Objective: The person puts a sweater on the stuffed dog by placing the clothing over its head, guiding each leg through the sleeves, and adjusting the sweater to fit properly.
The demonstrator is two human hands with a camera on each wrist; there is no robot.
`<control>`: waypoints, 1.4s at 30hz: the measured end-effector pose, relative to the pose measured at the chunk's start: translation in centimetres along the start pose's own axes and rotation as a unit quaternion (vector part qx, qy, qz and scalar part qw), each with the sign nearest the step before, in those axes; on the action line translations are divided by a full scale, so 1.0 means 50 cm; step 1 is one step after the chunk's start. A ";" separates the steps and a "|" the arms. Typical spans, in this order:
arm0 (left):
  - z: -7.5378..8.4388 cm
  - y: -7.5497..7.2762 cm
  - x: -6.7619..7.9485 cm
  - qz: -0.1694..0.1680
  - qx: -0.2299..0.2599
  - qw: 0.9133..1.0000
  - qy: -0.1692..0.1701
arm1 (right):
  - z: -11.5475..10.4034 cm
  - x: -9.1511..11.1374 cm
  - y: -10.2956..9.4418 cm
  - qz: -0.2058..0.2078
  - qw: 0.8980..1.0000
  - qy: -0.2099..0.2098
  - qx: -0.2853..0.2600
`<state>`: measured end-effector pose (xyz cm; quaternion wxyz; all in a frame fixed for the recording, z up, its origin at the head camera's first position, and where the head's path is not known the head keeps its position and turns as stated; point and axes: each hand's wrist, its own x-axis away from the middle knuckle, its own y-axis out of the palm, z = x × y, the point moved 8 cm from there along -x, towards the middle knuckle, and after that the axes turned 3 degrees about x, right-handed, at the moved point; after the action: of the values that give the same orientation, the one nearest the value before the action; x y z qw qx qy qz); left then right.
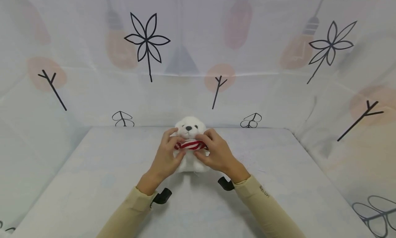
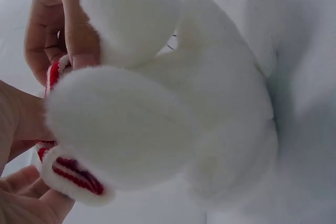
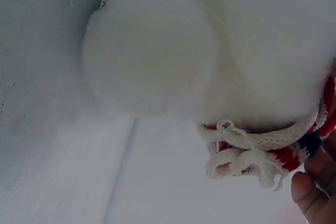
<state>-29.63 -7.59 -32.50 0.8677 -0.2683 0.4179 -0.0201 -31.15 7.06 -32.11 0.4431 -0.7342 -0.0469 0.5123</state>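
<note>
On the left, the left hand point(image 1: 164, 157) pinches the striped scarf point(image 1: 190, 145) across the neck of the plush bear point(image 1: 189, 133), seated mid-table; the right hand point(image 1: 220, 154) pinches its right side. Scarf-arranging seems underway; next probably calls for even, gentle tension.

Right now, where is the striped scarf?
Near the centre of the head view, the scarf lies across the front of the toy, just below its face, between the left hand and the right hand.
</note>
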 end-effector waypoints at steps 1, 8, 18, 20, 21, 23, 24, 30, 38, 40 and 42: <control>0.000 0.002 0.000 -0.005 0.001 1.000 0.002 | -0.001 0.001 0.002 -0.001 1.000 -0.004 -0.001; -0.001 0.010 0.001 -0.019 -0.005 1.000 0.008 | -0.002 0.001 0.002 0.019 0.999 -0.025 0.007; -0.015 -0.014 0.008 0.046 -0.081 0.994 -0.051 | 0.012 0.001 -0.012 0.044 0.999 0.001 0.017; -0.018 -0.012 0.009 0.039 -0.088 0.994 -0.057 | 0.013 0.001 -0.012 0.041 0.999 0.007 0.017; -0.019 -0.010 0.010 0.033 -0.086 0.994 -0.060 | 0.013 0.001 -0.011 0.037 0.999 0.009 0.017; -0.023 -0.004 0.011 0.018 -0.084 0.994 -0.065 | 0.012 0.001 -0.010 0.029 0.999 0.013 0.016; -0.023 -0.002 0.011 0.012 -0.081 0.995 -0.065 | 0.012 0.001 -0.010 0.026 0.999 0.013 0.015; -0.018 0.002 0.008 0.011 -0.076 0.996 -0.040 | 0.005 0.002 -0.014 0.037 0.999 0.002 0.001; -0.027 -0.004 0.011 0.027 -0.086 0.994 -0.066 | -0.012 -0.002 -0.021 0.051 0.999 -0.019 0.000; -0.028 -0.004 0.011 0.026 -0.091 0.993 -0.073 | -0.017 -0.002 -0.020 0.050 0.998 -0.026 0.001; -0.029 -0.004 0.011 0.026 -0.095 0.992 -0.078 | -0.023 -0.002 -0.018 0.044 0.998 -0.031 -0.014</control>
<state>-30.29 -8.56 -33.52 0.8685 -0.3393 0.3559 0.0628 -29.96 6.86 -31.34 0.4081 -0.7257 -0.0351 0.5528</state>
